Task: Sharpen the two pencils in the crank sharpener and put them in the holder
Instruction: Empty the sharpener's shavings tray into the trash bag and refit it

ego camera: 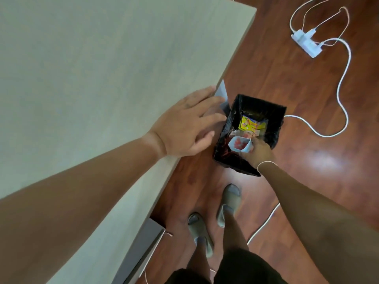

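Observation:
My right hand (259,153) holds a small pale blue tray (240,144), filled with red shavings, over the open top of a black-lined waste bin (272,121) on the floor. My left hand (188,124) lies flat with fingers spread on the edge of the pale wooden table (92,68). No pencils, no crank sharpener body and no holder are in view.
The bin holds yellow packaging (249,124). A white power strip (305,41) with white cables (340,83) lies on the red-brown wooden floor at the upper right. My feet in grey slippers (229,203) stand beside the table's edge.

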Demonstrator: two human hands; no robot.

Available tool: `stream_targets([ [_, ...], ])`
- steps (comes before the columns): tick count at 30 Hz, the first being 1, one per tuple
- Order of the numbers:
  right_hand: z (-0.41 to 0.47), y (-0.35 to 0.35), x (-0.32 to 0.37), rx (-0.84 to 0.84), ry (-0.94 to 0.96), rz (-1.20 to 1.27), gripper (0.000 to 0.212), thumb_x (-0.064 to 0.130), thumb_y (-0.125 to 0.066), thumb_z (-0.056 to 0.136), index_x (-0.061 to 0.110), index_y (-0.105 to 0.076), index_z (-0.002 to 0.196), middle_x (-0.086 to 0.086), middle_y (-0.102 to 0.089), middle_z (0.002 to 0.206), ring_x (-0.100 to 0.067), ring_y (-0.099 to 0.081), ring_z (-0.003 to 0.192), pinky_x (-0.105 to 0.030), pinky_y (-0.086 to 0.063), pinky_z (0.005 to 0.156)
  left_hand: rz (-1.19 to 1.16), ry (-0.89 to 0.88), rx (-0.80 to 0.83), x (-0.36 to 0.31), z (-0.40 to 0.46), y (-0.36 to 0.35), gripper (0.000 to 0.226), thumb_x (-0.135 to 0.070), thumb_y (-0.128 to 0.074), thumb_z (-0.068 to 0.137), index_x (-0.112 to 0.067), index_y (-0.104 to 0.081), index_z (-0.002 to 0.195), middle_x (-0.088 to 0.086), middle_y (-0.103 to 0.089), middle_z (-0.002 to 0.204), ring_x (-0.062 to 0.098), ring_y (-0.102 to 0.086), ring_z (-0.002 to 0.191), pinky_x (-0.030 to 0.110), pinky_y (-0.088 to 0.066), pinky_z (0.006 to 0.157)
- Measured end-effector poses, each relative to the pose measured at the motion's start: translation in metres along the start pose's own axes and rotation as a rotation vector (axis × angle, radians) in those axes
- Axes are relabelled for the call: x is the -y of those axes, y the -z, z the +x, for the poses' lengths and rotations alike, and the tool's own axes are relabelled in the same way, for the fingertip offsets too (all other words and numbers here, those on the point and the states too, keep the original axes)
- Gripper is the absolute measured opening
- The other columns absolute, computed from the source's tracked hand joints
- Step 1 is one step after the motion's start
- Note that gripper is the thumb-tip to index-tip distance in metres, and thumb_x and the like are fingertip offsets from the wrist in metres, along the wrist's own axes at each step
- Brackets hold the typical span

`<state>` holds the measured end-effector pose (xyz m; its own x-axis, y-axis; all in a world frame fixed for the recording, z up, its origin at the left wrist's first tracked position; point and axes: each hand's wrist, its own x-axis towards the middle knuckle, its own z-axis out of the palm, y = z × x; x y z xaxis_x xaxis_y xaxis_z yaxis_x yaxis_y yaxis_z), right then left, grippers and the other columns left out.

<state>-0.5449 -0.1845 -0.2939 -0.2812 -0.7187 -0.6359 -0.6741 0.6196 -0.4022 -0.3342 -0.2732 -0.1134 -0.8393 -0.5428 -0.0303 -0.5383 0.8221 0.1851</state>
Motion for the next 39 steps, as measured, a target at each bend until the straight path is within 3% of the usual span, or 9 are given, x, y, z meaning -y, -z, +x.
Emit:
stream_targets([
  [3,0.014,-0.014,-0.002,0.012,-0.076,-0.066,0.046,0.037,-0.062,0.071,0.011,-0.053,0.109,-0.02,-0.066,0.104,-0.036,-0.064,0.093,-0.038,-0.053,0.074,-0.004,0.012,-0.012,0.0,0.001,0.0,0.039,-0.03,-0.049,0.082,-0.017,-0.066,0.115,0.01,-0.056,0.135,0.033,-0.039,0.137,0.042,-0.036,0.113],
  [7,0.03,-0.029,-0.006,0.019,-0.099,-0.163,0.035,0.025,-0.058,0.073,0.007,-0.056,0.102,-0.019,-0.067,0.102,-0.036,-0.065,0.09,-0.038,-0.054,0.073,-0.001,-0.001,-0.037,0.0,0.002,0.0,0.039,-0.03,-0.049,0.082,-0.016,-0.067,0.113,0.011,-0.058,0.132,0.034,-0.04,0.136,0.04,-0.033,0.114],
  [14,0.042,-0.033,-0.003,0.012,0.043,-0.384,0.069,0.038,-0.065,0.078,0.003,-0.035,0.13,-0.018,-0.044,0.126,-0.037,-0.045,0.115,-0.046,-0.049,0.083,-0.026,0.002,-0.06,-0.001,0.002,0.0,0.04,-0.028,-0.048,0.081,-0.014,-0.067,0.113,0.011,-0.06,0.131,0.034,-0.041,0.135,0.043,-0.037,0.112],
  [17,0.049,-0.036,0.001,0.0,0.047,-0.481,0.067,0.041,-0.063,0.079,0.0,-0.04,0.126,-0.019,-0.045,0.124,-0.035,-0.044,0.116,-0.044,-0.048,0.085,-0.021,0.004,-0.064,0.0,0.003,0.0,0.04,-0.028,-0.047,0.081,-0.014,-0.067,0.113,0.011,-0.06,0.13,0.033,-0.041,0.135,0.041,-0.036,0.113],
  [21,0.053,-0.04,0.003,-0.018,0.035,-0.496,0.052,0.029,-0.059,0.083,-0.005,-0.047,0.121,-0.023,-0.041,0.129,-0.037,-0.041,0.119,-0.044,-0.046,0.09,-0.011,0.008,-0.06,-0.001,0.003,0.002,0.04,-0.027,-0.048,0.08,-0.014,-0.067,0.113,0.01,-0.06,0.13,0.033,-0.041,0.135,0.039,-0.034,0.114],
  [26,0.058,-0.042,0.001,0.014,-0.019,-0.565,0.071,0.038,-0.062,0.081,-0.005,-0.036,0.13,-0.023,-0.039,0.133,-0.034,-0.042,0.119,-0.04,-0.048,0.088,-0.006,0.011,-0.052,-0.002,0.003,0.003,0.04,-0.027,-0.047,0.081,-0.014,-0.067,0.113,0.01,-0.061,0.129,0.034,-0.041,0.135,0.039,-0.034,0.114],
  [39,0.054,-0.039,0.009,0.026,-0.054,-0.585,0.066,0.028,-0.058,0.086,-0.01,-0.029,0.132,-0.025,-0.037,0.136,-0.034,-0.041,0.122,-0.04,-0.045,0.094,0.002,0.025,-0.045,-0.003,0.003,0.003,0.04,-0.026,-0.048,0.08,-0.015,-0.066,0.113,0.009,-0.06,0.13,0.032,-0.04,0.136,0.036,-0.031,0.115],
])
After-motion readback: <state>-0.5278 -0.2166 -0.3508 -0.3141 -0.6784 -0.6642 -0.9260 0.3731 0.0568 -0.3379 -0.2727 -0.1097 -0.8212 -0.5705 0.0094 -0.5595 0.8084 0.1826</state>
